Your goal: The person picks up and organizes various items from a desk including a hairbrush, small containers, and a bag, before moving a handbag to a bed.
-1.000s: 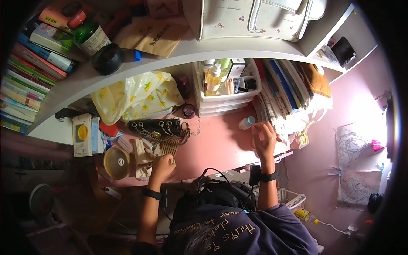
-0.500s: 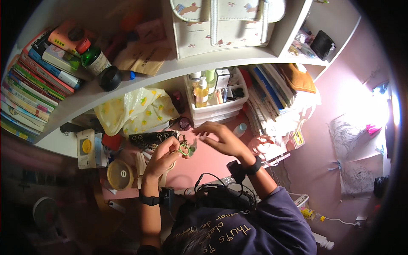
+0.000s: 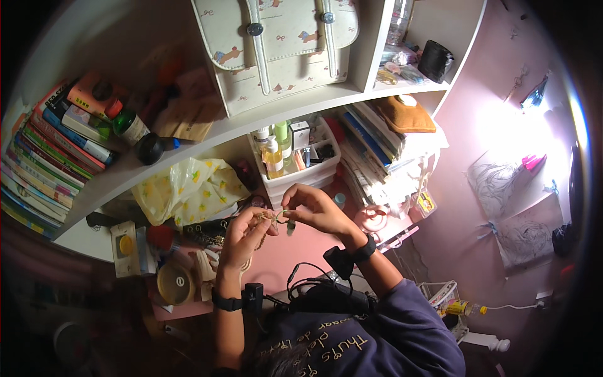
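Pinching a small pale-green loop (image 3: pixel 282 212), the left hand (image 3: pixel 242 237) had its fingers nearly closed; the right hand (image 3: pixel 320 213) curled its fingers at the loop's other side, their grip unclear. The loop was above the pink worktop (image 3: pixel 282 252), near the white organiser (image 3: pixel 301 180).

Held ring (image 3: pixel 280 213) smooth-looking; storage box (image 3: pixel 314 175) – smooth plastic; fruit-print bag (image 3: pixel 200 188) – glossy, crinkled plastic; desktop (image 3: pixel 295 245) smooth.

On my feed it's a home study nook: I see pink desk (image 3: pixel 304 248), bks (image 3: pixel 50 160) on white shelf (image 3: pixel 289 110), pump btl (image 3: pixel 273 161) in white bin (image 3: pixel 301 180), sketches (image 3: pixel 496 182) on wall (image 3: pixel 446 213).
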Demonstrator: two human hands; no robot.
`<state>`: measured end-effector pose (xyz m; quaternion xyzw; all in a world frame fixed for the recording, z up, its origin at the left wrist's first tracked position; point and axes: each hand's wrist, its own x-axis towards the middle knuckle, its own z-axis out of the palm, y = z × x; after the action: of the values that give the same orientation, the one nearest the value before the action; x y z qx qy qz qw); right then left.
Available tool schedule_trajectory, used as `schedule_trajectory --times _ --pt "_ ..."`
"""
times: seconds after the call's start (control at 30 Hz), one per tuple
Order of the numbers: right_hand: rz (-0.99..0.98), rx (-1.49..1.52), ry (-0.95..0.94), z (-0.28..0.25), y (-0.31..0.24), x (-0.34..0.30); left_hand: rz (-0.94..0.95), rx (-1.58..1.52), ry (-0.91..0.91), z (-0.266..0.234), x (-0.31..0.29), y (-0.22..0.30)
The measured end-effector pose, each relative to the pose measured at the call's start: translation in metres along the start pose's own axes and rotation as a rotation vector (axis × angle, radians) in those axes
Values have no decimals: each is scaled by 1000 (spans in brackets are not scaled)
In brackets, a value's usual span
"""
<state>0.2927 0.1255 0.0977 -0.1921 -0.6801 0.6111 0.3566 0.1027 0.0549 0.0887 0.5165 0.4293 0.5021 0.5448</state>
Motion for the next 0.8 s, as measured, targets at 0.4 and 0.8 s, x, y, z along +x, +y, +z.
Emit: schedule_trajectory --times 0.4,0.8 --pt "-93 -229 152 -29 -13 -17 415 388 31 29 42 -30" --pt "-131 111 407 -83 24 -1 415 298 103 59 91 -29"
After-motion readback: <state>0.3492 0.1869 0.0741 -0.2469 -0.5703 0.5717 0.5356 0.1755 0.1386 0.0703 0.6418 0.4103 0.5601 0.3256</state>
